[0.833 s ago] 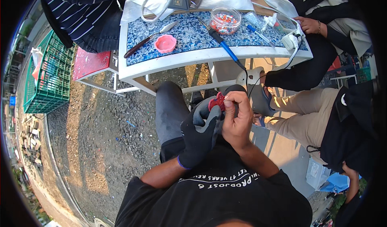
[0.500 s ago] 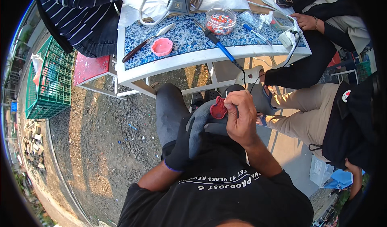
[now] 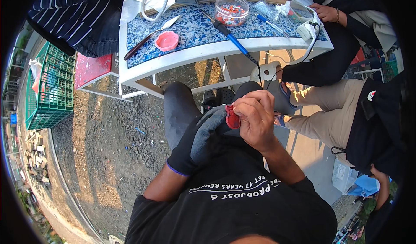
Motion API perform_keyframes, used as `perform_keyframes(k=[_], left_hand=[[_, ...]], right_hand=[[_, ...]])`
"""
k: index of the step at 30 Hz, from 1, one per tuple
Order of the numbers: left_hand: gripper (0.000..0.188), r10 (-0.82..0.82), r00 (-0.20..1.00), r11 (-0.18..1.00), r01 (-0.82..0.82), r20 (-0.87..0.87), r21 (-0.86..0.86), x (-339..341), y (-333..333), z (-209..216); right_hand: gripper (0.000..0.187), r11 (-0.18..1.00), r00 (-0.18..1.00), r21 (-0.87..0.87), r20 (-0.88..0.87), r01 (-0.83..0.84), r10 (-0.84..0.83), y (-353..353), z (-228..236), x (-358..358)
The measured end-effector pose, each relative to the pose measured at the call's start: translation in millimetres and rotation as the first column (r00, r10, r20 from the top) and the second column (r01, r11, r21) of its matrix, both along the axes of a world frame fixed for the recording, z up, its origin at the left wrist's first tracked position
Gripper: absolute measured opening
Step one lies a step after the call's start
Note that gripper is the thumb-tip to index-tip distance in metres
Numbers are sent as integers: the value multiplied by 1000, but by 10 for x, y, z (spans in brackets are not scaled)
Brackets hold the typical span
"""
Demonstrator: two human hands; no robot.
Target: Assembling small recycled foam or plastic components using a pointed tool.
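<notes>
Since the earlier frame both hands have been drawn slightly lower and nearer the body, the small red part kept between them above the lap at picture centre. Left hand, in a dark grey glove, is curled around the part from 8 o'clock; bare right hand is clenched, fingertips pinching the part's right edge. Open gravel is noted at 9 o'clock, whereas the white edge of the blue-topped table lies close at 12 o'clock and a seated person's knee at 3 o'clock.

Outdoor makeshift repair stall: gravel ground, small table, soldering iron.
</notes>
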State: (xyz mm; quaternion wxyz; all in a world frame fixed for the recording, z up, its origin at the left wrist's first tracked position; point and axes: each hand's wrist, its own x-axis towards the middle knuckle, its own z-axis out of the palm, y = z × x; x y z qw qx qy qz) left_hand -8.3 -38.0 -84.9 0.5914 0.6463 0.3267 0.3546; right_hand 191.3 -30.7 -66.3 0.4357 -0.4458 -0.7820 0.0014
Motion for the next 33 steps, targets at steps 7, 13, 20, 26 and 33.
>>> perform_keyframes(k=[7, 13, 20, 26, 33], left_hand=[[58, 18, 999, 972, -27, 37, 235, 29, 79, 56], [55, 72, 974, 980, -29, 214, -195, 55, -29, 66], [46, 200, 946, 844, -33, 257, -535, 51, -24, 10], [37, 114, 975, 943, -45, 193, -329, 59, 35, 175], [38, 223, 971, 910, -177, 82, -375, 155, -46, 336]], right_hand=[[19, 995, 998, 94, -64, 34, -28, -42, -19, -34], [23, 998, 999, 50, -24, 44, -43, -104, -11, -60], [24, 996, 997, 52, -7, 73, -72, -80, -22, -91], [20, 998, 998, 27, 7, 57, -57, -63, -4, -121], [10, 996, 993, -36, -87, 81, -84, -70, -15, -152]])
